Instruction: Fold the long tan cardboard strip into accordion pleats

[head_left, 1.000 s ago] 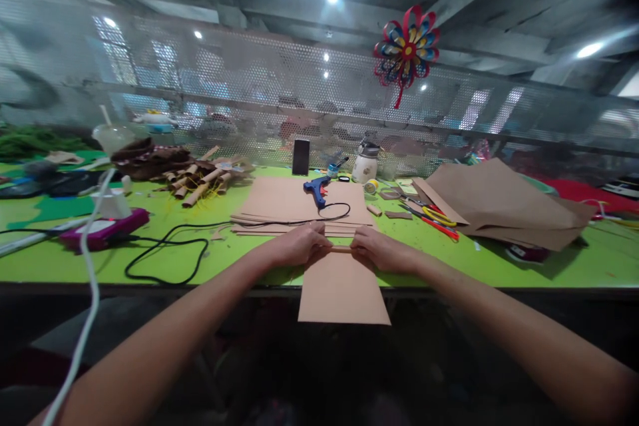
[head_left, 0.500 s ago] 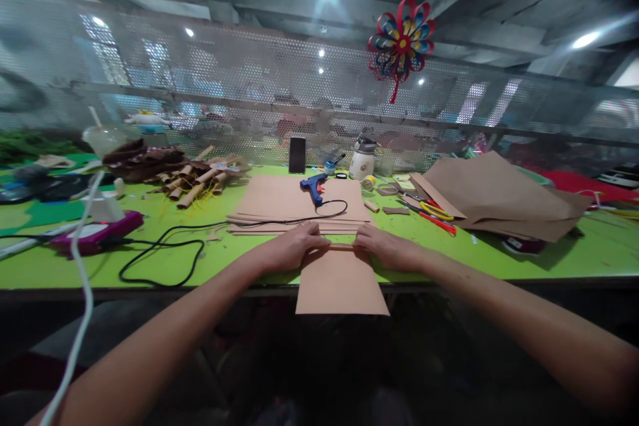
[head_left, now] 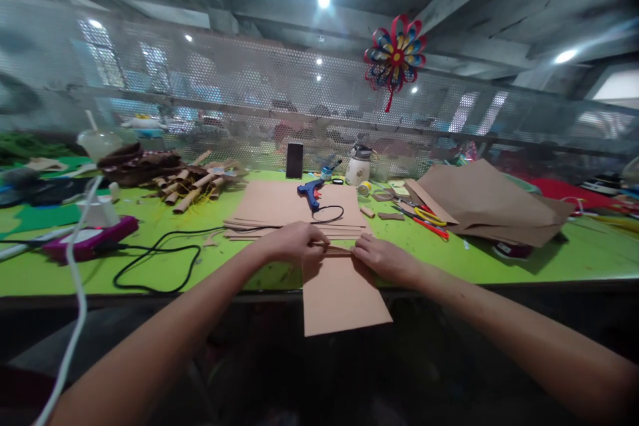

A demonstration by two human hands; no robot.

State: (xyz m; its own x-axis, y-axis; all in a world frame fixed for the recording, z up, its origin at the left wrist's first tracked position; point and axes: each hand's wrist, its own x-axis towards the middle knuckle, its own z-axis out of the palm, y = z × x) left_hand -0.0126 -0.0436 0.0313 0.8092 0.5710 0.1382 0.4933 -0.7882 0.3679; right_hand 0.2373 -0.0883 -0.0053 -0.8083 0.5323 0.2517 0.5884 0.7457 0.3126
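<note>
Paper sheet (head_left: 345, 299) pokes off the green surface (head_left: 599, 259), left hand (head_left: 299, 241) and right hand (head_left: 387, 258) pinching its far end, glue gun (head_left: 311, 194) beyond.

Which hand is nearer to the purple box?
Left. The left hand is to the right of the purple box, at the brown paper's left side; the right hand is farther right, at the paper's right side.

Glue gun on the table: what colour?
The glue gun is blue, best seen in the head view.
</note>
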